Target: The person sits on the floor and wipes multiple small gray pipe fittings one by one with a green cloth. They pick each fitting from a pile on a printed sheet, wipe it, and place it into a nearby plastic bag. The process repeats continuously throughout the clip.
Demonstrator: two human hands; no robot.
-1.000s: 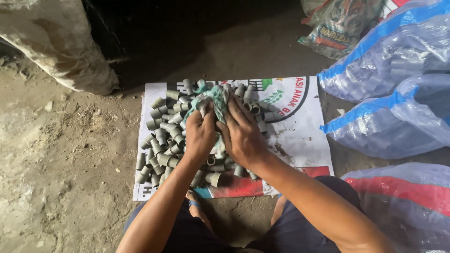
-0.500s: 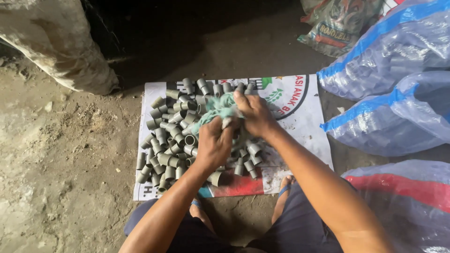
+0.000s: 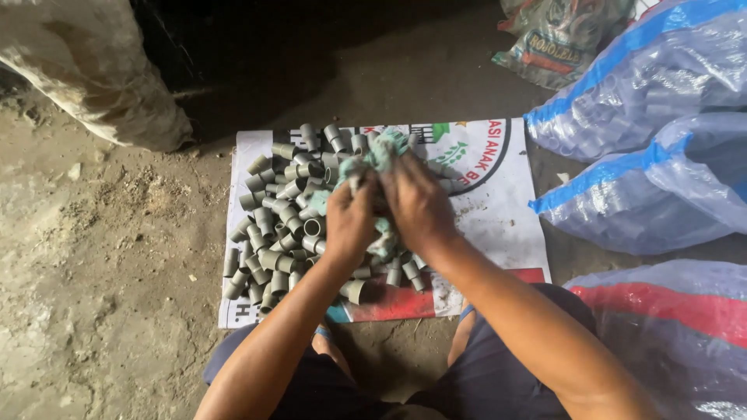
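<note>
A heap of short grey pipe sockets (image 3: 280, 218) lies on a white printed sheet (image 3: 490, 210) spread on the dirt floor. Over the heap's right side, my left hand (image 3: 348, 222) and my right hand (image 3: 416, 204) are both closed around a crumpled pale green cloth (image 3: 377, 155). The cloth bunches up above my fingers and a strip of it hangs down between my palms. Whether a socket is wrapped inside the cloth is hidden. My knees show at the bottom edge.
Clear plastic sacks with blue tops (image 3: 661, 132) filled with fittings stand to the right, and another with a red band (image 3: 669, 327) is nearer me. A dirty whitish sack (image 3: 85, 70) lies at the upper left. A printed bag (image 3: 560, 35) lies at the back.
My hands have come together from spread positions over the heap and drawn the green cloth into a tight bunch between them, slightly nearer to me.
</note>
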